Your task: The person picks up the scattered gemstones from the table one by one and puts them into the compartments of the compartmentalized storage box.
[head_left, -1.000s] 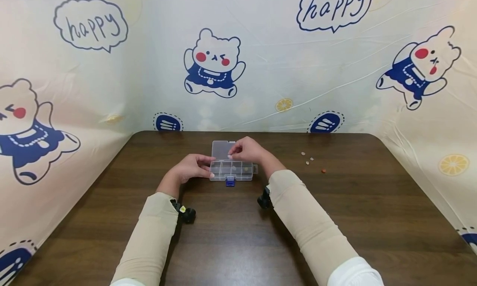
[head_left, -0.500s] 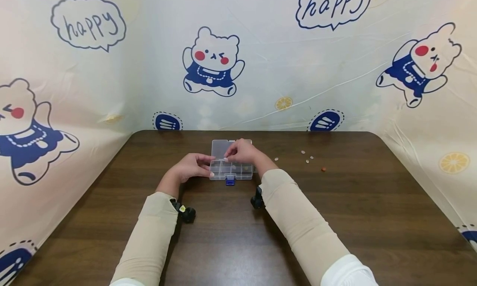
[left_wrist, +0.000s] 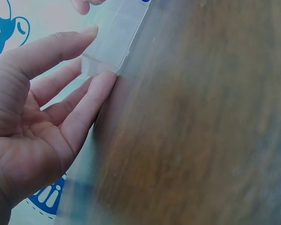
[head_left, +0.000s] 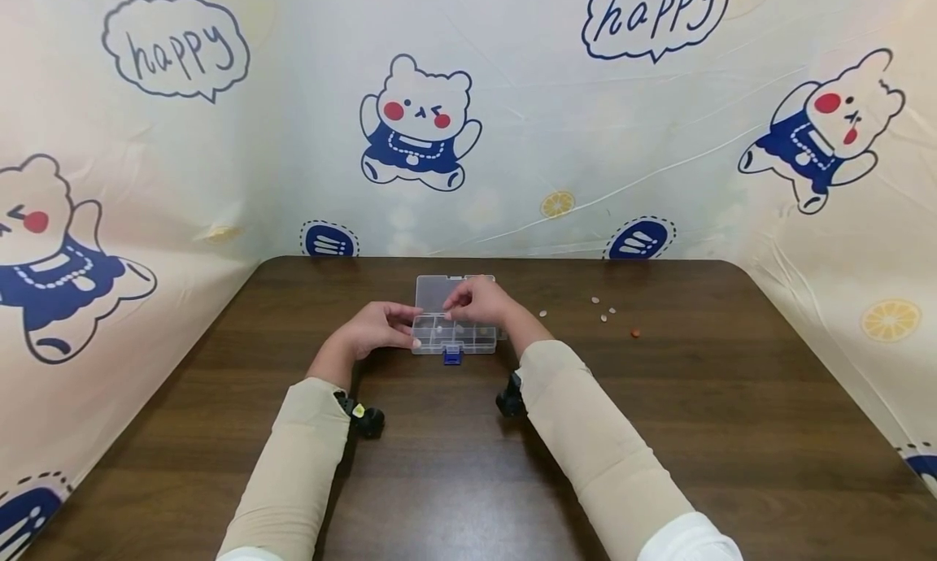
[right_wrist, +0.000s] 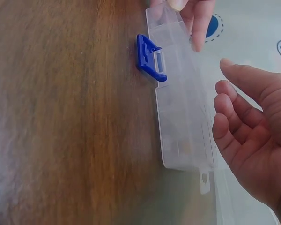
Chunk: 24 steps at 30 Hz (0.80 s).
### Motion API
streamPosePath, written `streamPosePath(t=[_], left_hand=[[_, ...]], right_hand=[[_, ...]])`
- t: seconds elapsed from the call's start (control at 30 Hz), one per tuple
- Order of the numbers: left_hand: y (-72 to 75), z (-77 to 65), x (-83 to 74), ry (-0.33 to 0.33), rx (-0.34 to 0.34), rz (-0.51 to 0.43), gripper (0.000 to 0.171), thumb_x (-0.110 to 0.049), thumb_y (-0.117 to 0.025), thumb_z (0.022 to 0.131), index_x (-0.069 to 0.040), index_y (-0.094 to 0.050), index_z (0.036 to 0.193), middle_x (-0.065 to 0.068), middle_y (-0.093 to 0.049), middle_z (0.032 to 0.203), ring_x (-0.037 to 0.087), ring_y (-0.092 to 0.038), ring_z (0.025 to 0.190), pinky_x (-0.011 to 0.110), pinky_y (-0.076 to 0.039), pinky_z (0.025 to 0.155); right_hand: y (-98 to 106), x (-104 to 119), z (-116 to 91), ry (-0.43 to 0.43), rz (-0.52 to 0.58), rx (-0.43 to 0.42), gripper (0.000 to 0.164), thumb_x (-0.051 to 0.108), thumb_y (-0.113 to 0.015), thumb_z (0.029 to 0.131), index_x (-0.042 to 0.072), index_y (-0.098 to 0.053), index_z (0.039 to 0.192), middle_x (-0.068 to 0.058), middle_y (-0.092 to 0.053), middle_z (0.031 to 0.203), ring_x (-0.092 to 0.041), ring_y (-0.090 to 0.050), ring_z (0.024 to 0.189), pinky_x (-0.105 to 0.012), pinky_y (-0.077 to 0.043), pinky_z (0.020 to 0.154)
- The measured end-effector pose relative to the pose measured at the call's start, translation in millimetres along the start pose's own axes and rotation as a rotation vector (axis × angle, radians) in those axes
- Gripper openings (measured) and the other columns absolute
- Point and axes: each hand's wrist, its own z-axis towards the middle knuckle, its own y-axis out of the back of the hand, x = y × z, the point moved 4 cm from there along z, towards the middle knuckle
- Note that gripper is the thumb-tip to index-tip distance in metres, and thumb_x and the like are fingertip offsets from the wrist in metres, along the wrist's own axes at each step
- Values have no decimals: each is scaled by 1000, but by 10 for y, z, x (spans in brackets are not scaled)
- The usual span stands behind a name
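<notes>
A clear plastic compartment box with a blue latch sits on the table, its lid raised at the back. My left hand grips the box's left end between thumb and fingers. Over the back row of compartments hovers my right hand. In the right wrist view, the right hand has loosely bent fingers, thumb and index apart, with nothing visible between them. A small pale piece shows in a back left compartment; other small pieces inside are hard to make out.
Right of the box, several small whitish pieces, such as one pale piece, lie scattered on the brown table. An orange-red piece lies farther right. A printed cloth stands behind the table.
The right hand moved left over the box, and its fingertips came apart. A pale piece now shows in a back left compartment. The left hand stays on the box.
</notes>
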Motion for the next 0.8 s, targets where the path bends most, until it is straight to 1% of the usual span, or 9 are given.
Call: streamPosePath(t=[0.27,0.33,0.57,0.7,0.8], left_hand=[[-32,1,-16,16,5,-8,64,-4,-84,74,-3,-58,133,18,-59,124,28,-61,101,34,-53,88],[-39,-7,-20,18,3,-4,64,-4,-84,74,-4,-59,132,18,-59,125,28,-61,102,34,-53,89],[-36,-22,-23,-13,15,19,66,-5,-83,76,-2,-55,136,21,-56,128,29,-60,106,34,-52,90],[-25,-32,-26,-22,20,17,69,-5,-82,78,-2,-51,139,23,-54,131,31,-59,108,35,-52,91],[-18,-24,-19,-22,16,10,71,-5,-82,77,-2,-50,140,21,-55,131,30,-60,107,34,-52,90]], right_hand=[[88,-93,-201,-29,46,-34,9,13,-77,85,9,-75,93,-2,-67,85,-19,-57,80,-28,-52,75],[101,-111,-246,-23,48,-37,10,14,-77,85,9,-75,94,-2,-67,86,-20,-57,81,-28,-52,75],[166,-133,-352,10,44,-64,16,15,-78,85,7,-75,97,-2,-66,87,-20,-58,82,-28,-53,76],[208,-145,-403,32,46,-68,18,16,-78,85,6,-75,99,-3,-66,87,-20,-58,82,-28,-53,76],[235,-152,-441,43,50,-75,19,16,-77,85,5,-74,100,-3,-66,88,-21,-58,83,-29,-53,75]])
